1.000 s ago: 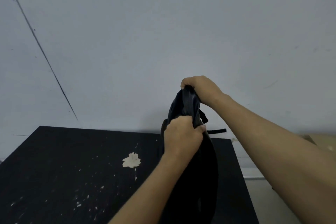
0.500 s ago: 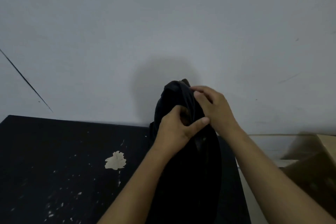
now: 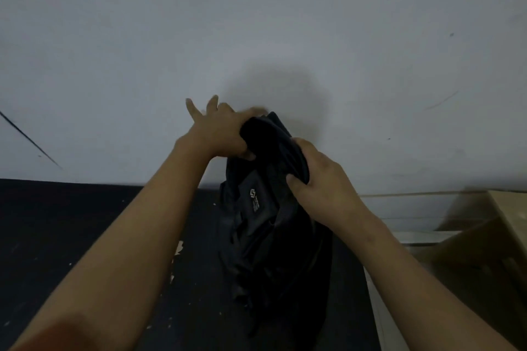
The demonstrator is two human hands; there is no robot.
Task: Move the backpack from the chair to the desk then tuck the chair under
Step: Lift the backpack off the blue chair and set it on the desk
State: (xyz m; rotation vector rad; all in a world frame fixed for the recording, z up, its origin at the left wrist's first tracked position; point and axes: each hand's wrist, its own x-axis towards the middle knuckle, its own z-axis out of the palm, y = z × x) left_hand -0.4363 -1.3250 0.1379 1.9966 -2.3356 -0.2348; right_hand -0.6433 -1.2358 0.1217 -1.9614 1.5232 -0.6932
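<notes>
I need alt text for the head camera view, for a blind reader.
Two bare hands steady a black backpack standing on a dark desk against a grey wall. The right hand grips its top; the left hand rests there, fingers spread.

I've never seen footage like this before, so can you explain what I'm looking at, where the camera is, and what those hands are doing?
The camera sits on a person's head, looking forward and down, so the two bare arms are the wearer's own. A black backpack stands on a dark desk against a pale wall. The right hand grips the bag's top. The left hand rests at its upper edge with fingers spread. A cardboard box sits at the right. No chair is in view.
</notes>
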